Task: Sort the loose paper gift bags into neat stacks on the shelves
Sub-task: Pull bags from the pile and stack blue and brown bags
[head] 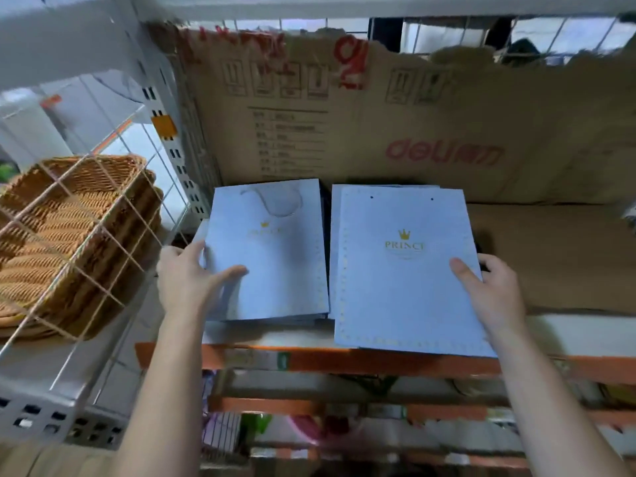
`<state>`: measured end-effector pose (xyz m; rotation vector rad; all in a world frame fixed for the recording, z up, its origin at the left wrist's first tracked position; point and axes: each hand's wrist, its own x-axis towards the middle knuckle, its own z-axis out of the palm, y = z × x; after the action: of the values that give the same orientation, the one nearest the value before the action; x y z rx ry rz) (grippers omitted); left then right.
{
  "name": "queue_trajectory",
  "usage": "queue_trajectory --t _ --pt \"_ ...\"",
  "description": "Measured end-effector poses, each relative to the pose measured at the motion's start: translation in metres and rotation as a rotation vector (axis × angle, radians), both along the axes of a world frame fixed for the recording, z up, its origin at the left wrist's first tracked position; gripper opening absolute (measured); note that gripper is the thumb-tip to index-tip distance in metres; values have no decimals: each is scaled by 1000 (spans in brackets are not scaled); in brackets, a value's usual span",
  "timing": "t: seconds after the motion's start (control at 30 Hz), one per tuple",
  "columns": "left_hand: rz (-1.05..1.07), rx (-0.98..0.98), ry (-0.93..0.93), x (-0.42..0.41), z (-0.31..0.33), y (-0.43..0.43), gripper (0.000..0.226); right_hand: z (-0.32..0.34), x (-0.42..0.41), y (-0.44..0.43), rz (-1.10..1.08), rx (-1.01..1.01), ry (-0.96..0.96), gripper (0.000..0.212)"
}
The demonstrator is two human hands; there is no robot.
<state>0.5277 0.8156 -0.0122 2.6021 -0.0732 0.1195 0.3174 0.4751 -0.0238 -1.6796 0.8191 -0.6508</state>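
Note:
Two stacks of flat pale-blue paper gift bags with a gold crown logo lie side by side on the shelf (568, 325). The left stack (275, 263) shows a white cord handle on its top bag. My left hand (192, 277) grips its left edge, thumb on top and fingers round the side. The right stack (402, 280) reads "PRINCE" and overhangs the shelf's orange front edge. My right hand (488, 287) holds its right edge, thumb on top and fingers curled behind.
A flattened cardboard sheet (430, 132) lines the shelf's back and floor. Wicker baskets (69, 235) sit behind a white wire grid (103, 215) at left. Lower orange-edged shelves (344, 407) hold mixed goods. Bare cardboard lies right of the stacks.

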Motion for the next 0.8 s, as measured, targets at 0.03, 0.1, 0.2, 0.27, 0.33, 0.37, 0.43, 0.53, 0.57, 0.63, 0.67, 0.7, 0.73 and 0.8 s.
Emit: queue_trajectory --t 0.03,0.1,0.2,0.27,0.33,0.37,0.43,0.53,0.57,0.63,0.67,0.7,0.73,0.8 --pt "10 0 -48 -2 0 -3 74 -1 -1 -1 -6 9 4 11" --pt "-6 10 -166 -10 0 -11 68 -1 -2 -3 -11 24 20 14" --pt "-206 -7 -351 -25 -9 -30 44 6 3 -7 11 50 10 18" --pt "-341 -6 -376 -36 -19 -44 34 12 11 -8 36 54 13 20" --pt "-438 3 -386 -51 -25 -56 32 15 21 -7 42 10 62 27" --pt "-474 6 -404 -58 -28 -60 35 14 26 -8 31 -22 87 33" --pt "-512 18 -429 -69 -33 -65 40 11 34 -9 -2 -95 167 44" --pt "-513 26 -420 -76 -37 -66 44 9 39 -7 -44 -250 294 50" --pt "-507 30 -418 -76 -37 -66 45 8 39 -6 -50 -304 332 52" --pt "-498 28 -412 -78 -35 -66 47 6 38 -4 -60 -403 392 53" --pt "-500 22 -412 -78 -35 -67 46 4 38 -4 -67 -440 417 54" --pt "-506 12 -418 -79 -34 -68 45 3 37 -4 -75 -464 442 56" --pt "-515 1 -420 -79 -34 -71 44 2 37 -5 -81 -475 462 58" --pt "-537 -21 -399 -83 -32 -79 43 4 34 -6 -79 -474 486 62"
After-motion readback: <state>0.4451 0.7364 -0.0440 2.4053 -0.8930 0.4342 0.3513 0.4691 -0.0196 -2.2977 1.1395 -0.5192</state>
